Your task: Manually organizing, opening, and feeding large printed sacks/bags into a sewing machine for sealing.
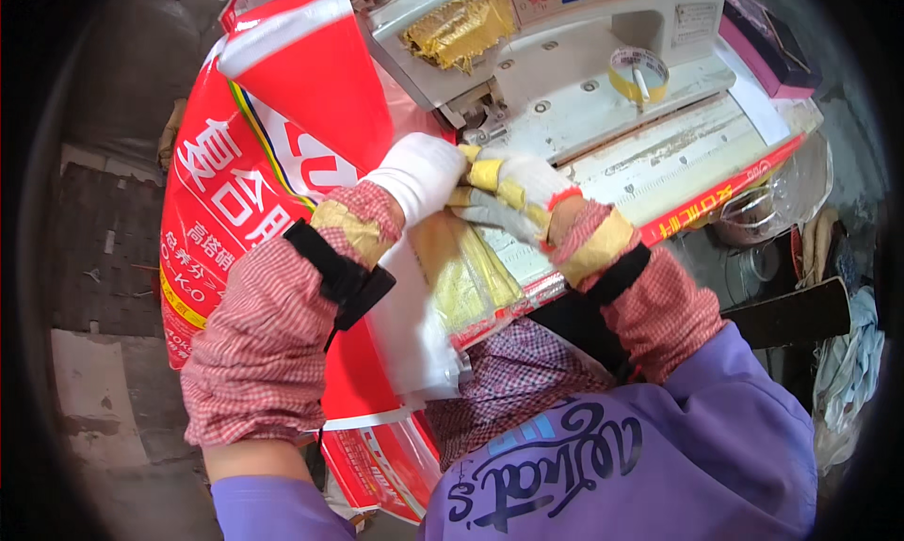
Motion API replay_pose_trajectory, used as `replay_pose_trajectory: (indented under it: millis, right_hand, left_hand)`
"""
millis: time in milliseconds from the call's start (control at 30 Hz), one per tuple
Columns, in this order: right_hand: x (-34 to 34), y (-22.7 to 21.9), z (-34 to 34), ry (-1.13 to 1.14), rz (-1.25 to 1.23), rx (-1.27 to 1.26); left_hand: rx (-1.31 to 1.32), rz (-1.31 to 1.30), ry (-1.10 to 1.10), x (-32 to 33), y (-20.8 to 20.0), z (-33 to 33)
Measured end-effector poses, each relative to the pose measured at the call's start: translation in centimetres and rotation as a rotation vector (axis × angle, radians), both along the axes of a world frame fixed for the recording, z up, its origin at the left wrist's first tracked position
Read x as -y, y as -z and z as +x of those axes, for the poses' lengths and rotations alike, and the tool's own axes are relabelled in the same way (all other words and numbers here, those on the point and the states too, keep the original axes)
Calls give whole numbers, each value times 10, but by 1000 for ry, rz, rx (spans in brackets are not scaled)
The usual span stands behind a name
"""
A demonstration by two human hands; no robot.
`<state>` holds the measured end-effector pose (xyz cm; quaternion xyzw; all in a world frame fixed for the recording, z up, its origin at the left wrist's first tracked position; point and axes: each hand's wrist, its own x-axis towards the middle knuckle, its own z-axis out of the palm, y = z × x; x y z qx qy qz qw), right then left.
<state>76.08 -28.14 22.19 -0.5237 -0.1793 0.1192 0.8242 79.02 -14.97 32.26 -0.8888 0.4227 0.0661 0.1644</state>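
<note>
Both of my hands wear white work gloves and meet just in front of the needle area (471, 117) of a grey sewing machine (565, 117). My left hand (419, 176) is curled closed, its fingertips hidden behind the glove's back. Yellow tape wraps the fingers of my right hand (513, 191), which are bent and drawn together against the left; what they pinch is too hidden to name. A large red printed plastic bag (254, 155) lies under and beside my left forearm, its upper part folded over near the machine head. Below my hands lies yellowish translucent sheeting (461, 268).
A tape roll (638, 75) with a white stick in it rests on the machine bed. Red printed strip (716, 202) edges the table. A dark box (767, 51) stands far right. Clear plastic (772, 202) and blue cloth (847, 353) hang at the right.
</note>
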Motion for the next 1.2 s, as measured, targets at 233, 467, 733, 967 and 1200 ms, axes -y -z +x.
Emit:
replay_pose_trajectory:
  millis: [233, 467, 733, 967, 1200]
  right_hand:
    - [-35, -55, -26, 104, -681, 149]
    - [-90, -29, 12, 526, -1406, 953]
    - [-181, -120, -82, -475, -942, 821]
    - [-230, -40, -221, -1186, -433, -139]
    - [-112, -31, -158, -1036, 122, -492]
  left_hand:
    - [54, -29, -171, -74, -9, 45]
    - [450, 227, 21, -94, -189, -132]
    - [1148, -761, -690, -263, -90, -259]
    - [-249, -2657, -1147, -219, 23, -365]
    - [-120, -2661, -1213, -275, 57, -423]
